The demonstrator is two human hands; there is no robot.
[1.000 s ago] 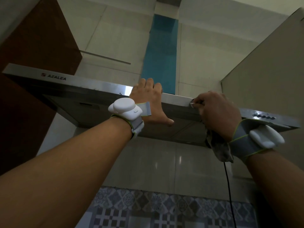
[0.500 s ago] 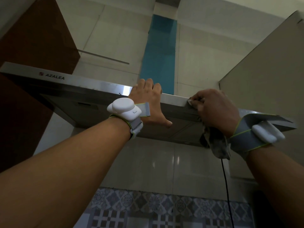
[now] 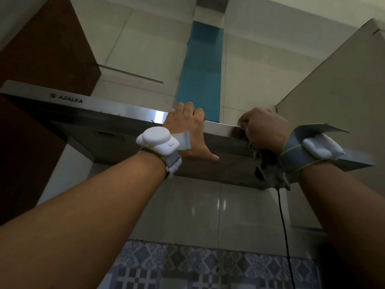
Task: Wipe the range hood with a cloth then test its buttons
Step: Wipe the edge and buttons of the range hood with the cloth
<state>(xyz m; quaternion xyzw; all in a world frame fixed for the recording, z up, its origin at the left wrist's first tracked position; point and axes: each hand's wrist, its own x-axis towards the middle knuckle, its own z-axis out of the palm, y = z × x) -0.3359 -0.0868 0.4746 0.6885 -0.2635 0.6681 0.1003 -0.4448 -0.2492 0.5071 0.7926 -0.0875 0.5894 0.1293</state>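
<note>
Gripping the range hood (image 3: 116, 110), left hand (image 3: 188, 130) fingers curl over — right hand (image 3: 264, 130) fingers clutch cloth (image 3: 270, 172).

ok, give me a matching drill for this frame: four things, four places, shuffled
Things:
1. left hand
2. cloth
3. black cable
4. brand logo

Places:
A. left end of the range hood front strip
B. fingers over the range hood front edge, thumb underneath
C. bunched in the right hand, at the range hood edge
D. hanging down in front of the wall tiles, below the range hood

Pairs: 1-B, 2-C, 3-D, 4-A
</note>
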